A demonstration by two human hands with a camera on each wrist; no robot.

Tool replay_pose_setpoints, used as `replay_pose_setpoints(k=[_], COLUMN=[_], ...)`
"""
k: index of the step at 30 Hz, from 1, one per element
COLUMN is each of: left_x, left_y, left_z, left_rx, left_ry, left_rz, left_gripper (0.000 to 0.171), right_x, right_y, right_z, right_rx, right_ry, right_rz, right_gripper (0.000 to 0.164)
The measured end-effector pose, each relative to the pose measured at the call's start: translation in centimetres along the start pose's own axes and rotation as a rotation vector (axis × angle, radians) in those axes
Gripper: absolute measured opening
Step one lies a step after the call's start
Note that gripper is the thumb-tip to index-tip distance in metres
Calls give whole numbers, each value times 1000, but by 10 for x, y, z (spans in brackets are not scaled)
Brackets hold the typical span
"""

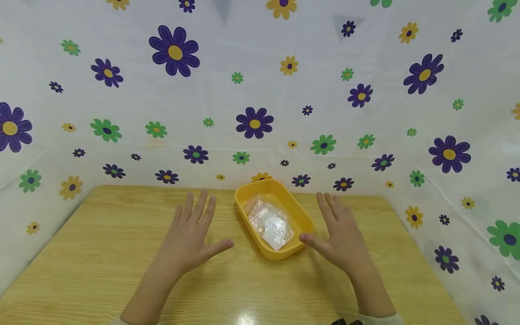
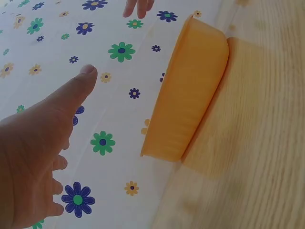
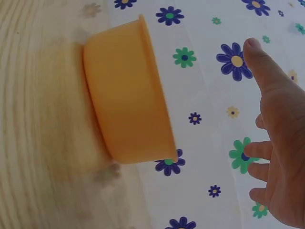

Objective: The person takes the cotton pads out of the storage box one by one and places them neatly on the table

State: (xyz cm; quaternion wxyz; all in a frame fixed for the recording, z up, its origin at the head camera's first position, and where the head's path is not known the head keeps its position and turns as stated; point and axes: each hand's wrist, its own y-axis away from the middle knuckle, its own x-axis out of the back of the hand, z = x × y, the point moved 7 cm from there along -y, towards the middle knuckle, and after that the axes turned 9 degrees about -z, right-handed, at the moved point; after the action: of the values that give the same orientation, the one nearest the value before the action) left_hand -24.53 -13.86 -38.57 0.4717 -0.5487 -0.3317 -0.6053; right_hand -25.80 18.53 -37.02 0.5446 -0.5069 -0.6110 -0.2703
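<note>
Yellow plastic tray (image 1: 295, 214) stands on the wood-grain tabletop (image 1: 81, 253), with clear plastic bags (image 1: 274, 225) inside it and the floral sheet (image 1: 227, 97) just behind it. The left hand (image 1: 188, 239) hovers left of the tray, the right hand (image 1: 342, 237) right of it; both are empty, fingers extended, thumbs spread wide, no contact. For controlled handling, the opposite long walls probably suit an even two-handed hold; keep the tray level to retain the bags.
</note>
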Motion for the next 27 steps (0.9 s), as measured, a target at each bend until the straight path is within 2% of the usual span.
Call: replay_pose_setpoints(k=[10, 14, 18, 22, 27], left_x=[-22, -32, -41, -46, -48], left_y=[-3, -7, -15, -25, -36], left_z=[16, 26, 36, 47, 55], left_rx=[-6, -6, -22, -53, -59], left_ry=[62, 97, 116, 89, 36], left_rz=[-50, -66, -91, -97, -104], left_gripper=[113, 113, 114, 114, 115], right_x=[-36, -44, -49, -52, -54], right_y=[-2, -12, -26, -39, -43], right_z=[6, 5, 6, 9, 11], right_rx=[15, 40, 82, 139, 175], right_ry=[-74, -88, -54, -25, -35], right_rz=[-88, -137, -198, -252, -305], right_gripper=[109, 111, 115, 118, 120])
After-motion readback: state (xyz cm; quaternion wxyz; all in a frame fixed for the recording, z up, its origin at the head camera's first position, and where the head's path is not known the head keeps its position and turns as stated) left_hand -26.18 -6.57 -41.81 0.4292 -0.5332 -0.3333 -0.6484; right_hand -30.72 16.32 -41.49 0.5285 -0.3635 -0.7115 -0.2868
